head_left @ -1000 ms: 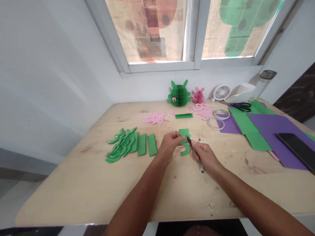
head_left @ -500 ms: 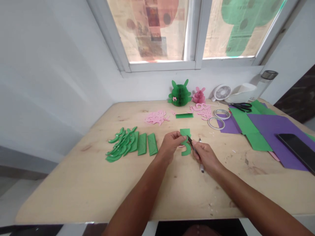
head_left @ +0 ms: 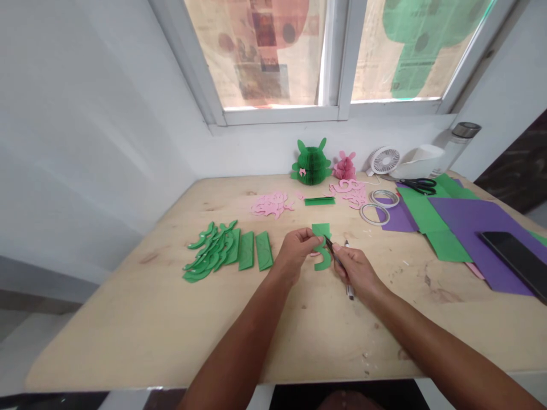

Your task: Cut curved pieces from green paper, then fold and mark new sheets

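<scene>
Wooden table (head_left: pixel 128 341) under a window: at frame centre, the left hand (head_left: pixel 294 253) pinches a green paper shape (head_left: pixel 321 245) while the right hand (head_left: pixel 356 272) grips small scissors (head_left: pixel 331 249) at its edge, both barely moved since a second ago, cutting apparently ongoing.

On the table (head_left: pixel 128 319) we find paper strips (head_left: pixel 226 250) left of our hands, tape rings (head_left: pixel 378 206) and sheets (head_left: pixel 453 222) right, paper figures (head_left: pixel 311 162) behind.

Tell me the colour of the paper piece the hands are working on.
Green: the paper cutout, pinched by the left hand, shows best in the head view.
</scene>
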`<state>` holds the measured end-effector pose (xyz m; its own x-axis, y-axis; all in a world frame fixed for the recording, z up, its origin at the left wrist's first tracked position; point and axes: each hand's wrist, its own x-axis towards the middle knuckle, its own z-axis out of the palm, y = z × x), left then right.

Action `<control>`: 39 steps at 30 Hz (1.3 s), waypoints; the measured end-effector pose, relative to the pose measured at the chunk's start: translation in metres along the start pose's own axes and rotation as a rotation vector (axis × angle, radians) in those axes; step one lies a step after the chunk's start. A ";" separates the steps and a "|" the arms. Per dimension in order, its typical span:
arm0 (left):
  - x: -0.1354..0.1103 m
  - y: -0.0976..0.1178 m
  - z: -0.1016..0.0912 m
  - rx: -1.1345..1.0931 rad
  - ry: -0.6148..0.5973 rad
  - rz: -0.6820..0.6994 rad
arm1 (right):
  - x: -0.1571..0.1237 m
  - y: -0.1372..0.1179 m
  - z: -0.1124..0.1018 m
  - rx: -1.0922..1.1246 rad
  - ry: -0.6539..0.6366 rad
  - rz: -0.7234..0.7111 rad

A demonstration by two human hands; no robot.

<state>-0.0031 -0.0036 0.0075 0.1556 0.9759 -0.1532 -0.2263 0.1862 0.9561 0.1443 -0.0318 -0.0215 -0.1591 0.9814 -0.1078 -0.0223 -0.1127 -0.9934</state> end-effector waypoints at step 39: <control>-0.001 0.006 -0.005 -0.011 -0.085 -0.009 | -0.001 -0.002 0.000 -0.049 -0.004 0.008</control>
<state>-0.0094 -0.0027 0.0119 0.2388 0.9609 -0.1399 -0.2352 0.1970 0.9518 0.1448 -0.0327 -0.0194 -0.1627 0.9799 -0.1153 0.0268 -0.1124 -0.9933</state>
